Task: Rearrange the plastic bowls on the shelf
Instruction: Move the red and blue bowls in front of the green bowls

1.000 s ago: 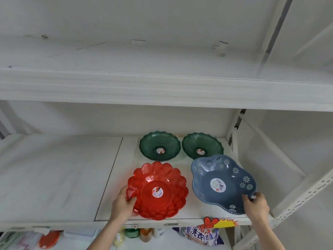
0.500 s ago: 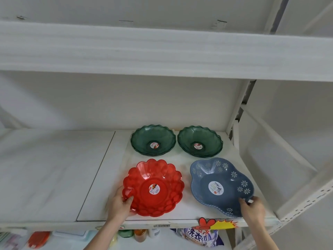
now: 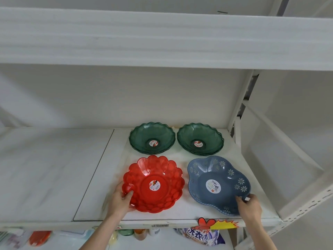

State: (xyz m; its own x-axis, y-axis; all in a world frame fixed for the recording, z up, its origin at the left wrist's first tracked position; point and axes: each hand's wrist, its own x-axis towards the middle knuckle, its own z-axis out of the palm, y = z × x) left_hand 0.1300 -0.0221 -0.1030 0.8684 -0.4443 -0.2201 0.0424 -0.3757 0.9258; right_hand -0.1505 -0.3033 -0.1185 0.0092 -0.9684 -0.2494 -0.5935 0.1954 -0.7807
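Left hand [image 3: 119, 200] grips red bowl [image 3: 162, 170] at its near-left rim, thumb inside. Right hand [image 3: 249, 206] pinches blue bowl [image 3: 216, 177] at its near-right rim. Both bowls sit by the shelf [image 3: 54, 168] front edge, right end, with two green bowls [image 3: 152, 138] behind. Grips unchanged over the last second, bowls barely shifted: probably final squaring of a two-by-two layout

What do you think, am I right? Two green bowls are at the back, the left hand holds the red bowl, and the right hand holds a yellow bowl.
The head view shows the right hand holds a blue bowl, not yellow. Yes, the left green bowl and right green bowl are at the back, and the left hand holds the red bowl.
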